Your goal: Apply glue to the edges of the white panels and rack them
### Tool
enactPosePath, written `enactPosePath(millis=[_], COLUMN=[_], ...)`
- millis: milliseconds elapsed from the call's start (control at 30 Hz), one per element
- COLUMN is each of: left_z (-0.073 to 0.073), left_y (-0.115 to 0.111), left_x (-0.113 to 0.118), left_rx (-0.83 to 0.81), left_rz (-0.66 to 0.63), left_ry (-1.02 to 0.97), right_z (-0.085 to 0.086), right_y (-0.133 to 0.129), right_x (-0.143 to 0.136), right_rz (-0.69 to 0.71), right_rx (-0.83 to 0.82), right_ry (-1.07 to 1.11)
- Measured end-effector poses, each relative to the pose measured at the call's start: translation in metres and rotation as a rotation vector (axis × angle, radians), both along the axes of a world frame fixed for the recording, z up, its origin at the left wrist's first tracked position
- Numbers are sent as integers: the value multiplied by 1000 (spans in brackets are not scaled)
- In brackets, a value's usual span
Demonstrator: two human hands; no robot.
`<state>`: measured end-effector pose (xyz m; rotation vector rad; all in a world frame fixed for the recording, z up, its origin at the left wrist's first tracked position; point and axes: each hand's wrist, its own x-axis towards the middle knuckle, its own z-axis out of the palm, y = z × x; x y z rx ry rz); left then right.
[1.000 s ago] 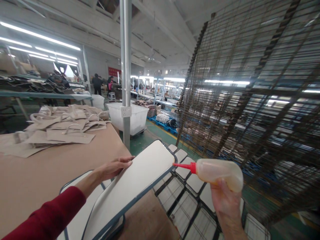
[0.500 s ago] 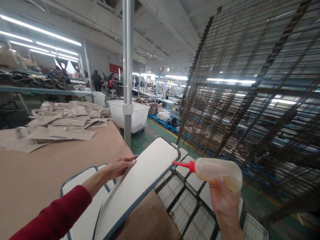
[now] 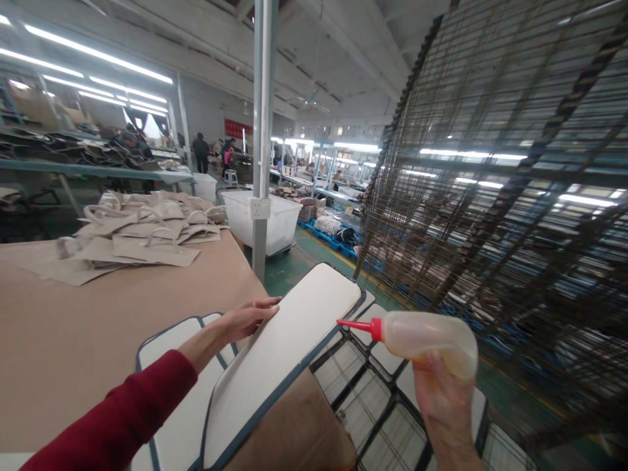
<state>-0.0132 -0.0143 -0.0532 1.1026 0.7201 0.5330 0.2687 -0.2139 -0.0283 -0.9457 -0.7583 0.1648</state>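
My left hand (image 3: 252, 318) grips the left edge of a white panel (image 3: 289, 340) with rounded corners and a dark blue rim, which is tilted up toward the right. Closed around a translucent squeeze bottle (image 3: 426, 337) is my right hand (image 3: 444, 392); some yellowish liquid shows inside. The bottle lies sideways, and the tip of its red nozzle (image 3: 358, 325) is at the panel's right edge near the upper corner. Similar white panels (image 3: 189, 386) lie beneath and left of the held one.
A brown table (image 3: 122, 314) carries a heap of beige pieces with handles (image 3: 152, 229). More panels lie on a wire rack (image 3: 373, 392) at lower right. A metal post (image 3: 260, 131), a white bin (image 3: 284, 222) and a tall wire rack (image 3: 490, 163) stand beyond. People are far back.
The nozzle tip has moved down along the panel's right edge, away from the upper corner. The camera view has shifted, so the panel and background appear farther right.
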Motion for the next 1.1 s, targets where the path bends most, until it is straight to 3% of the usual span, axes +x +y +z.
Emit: enactPosePath(millis=[133, 333, 467, 733, 967, 1100], left_z=[2, 6, 10, 12, 18, 19], left_y=[-1, -3, -4, -4, -4, -4], left_x=[2, 4, 5, 8, 10, 11], left_rx=[-8, -25, -40, -82, -122, -142], left_rz=[30, 67, 73, 88, 120, 148], left_ry=[10, 15, 1, -32, -35, -22], right_z=[-3, -24, -23, -5, -22, -32], right_y=[1, 1, 0, -4, -6, -8], right_x=[-2, 15, 12, -12, 2, -1], right_rz=[-11, -143, -161, 14, -50, -15], right_rx=[-19, -84, -88, -68, -106, -113], right_ry=[10, -133, -135, 48, -75, -82])
